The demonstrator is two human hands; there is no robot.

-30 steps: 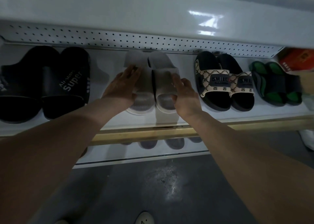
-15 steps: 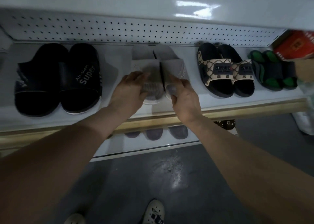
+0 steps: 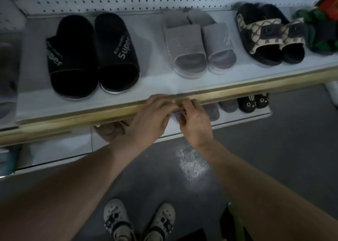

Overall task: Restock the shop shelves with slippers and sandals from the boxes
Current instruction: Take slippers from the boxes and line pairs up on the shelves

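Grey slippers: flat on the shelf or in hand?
Flat on the shelf: grey slippers rest soles down, side by side; left hand and right hand are off them.

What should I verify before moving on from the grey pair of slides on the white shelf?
1. Grey ribbed rubber slides side by side, toes toward the aisle, on the white metal shelf: ok.
2. Left hand and right hand clear of that pair, meeting at the brass-coloured front rail: ok.
3. What the fingers hold at the rail: cannot tell.
4. Gaps to the black "Super" slides and the beige patterned slides: ok.
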